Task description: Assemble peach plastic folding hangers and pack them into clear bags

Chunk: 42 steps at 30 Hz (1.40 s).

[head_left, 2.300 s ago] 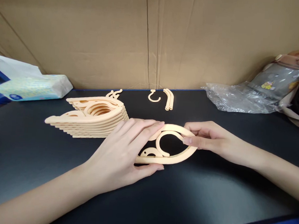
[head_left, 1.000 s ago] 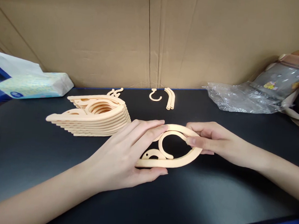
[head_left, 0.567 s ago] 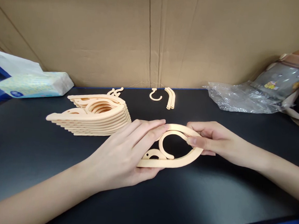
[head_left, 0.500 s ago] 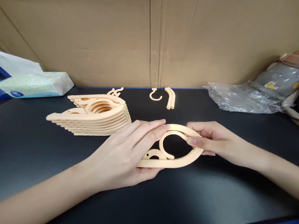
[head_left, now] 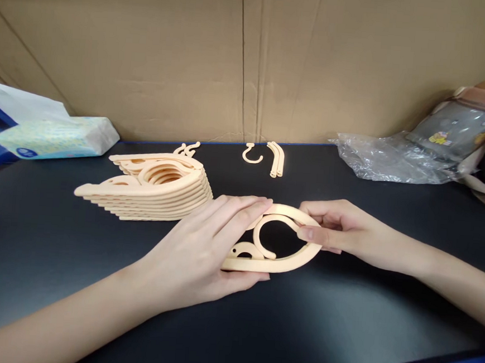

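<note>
Between both hands is a cream plastic folding hanger (head_left: 290, 263), folded up with its curved hook lying inside the rounded end. My left hand (head_left: 210, 246) wraps over the hanger's left part, hiding its arm ends. At the rounded end, my right hand (head_left: 335, 228) pinches the rim and hook base between thumb and fingers. Left of the hands stands a neat stack of folded hangers (head_left: 170, 192) in the same cream colour.
A loose hook (head_left: 253, 154) and two curved strips (head_left: 276, 160) lie at the table's back, with more small hooks (head_left: 187, 148) behind the stack. A tissue pack (head_left: 61, 136) stands left; a clear plastic bag (head_left: 395, 157) lies right. A cardboard wall (head_left: 172, 58) closes off the back.
The held hanger and my right hand have shifted slightly to the left, deeper into my left hand. The stack and loose parts have stayed put.
</note>
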Tool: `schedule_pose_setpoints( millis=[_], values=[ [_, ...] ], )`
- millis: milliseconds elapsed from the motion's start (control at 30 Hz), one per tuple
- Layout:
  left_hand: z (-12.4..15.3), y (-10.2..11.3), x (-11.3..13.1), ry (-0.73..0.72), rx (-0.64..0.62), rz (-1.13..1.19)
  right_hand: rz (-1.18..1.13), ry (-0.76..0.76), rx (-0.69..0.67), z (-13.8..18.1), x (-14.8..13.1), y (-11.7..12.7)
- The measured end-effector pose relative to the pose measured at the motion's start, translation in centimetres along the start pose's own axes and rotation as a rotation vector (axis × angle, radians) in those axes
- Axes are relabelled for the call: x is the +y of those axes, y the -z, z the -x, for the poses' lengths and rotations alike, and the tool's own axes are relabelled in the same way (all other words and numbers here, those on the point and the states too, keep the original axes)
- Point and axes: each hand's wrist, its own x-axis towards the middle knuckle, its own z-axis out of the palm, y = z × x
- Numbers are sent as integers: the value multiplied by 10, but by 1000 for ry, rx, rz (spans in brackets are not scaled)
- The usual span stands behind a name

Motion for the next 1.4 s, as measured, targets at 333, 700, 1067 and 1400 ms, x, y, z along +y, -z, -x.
schedule_pose_setpoints(
  millis=[333, 700, 1067, 1400],
  values=[
    [2, 0, 5, -17, -26, -17, -3, -15, -75, 0, 3, -4],
    [-13, 91, -42, 132, -30, -101, -35, 47, 50, -4, 10, 5],
    [30, 103, -109, 445, -70, -187, 49, -33, -12, -3, 8, 3],
    [35, 103, -109, 474, -131, -194, 92, -57, -31, -3, 7, 3]
  ],
)
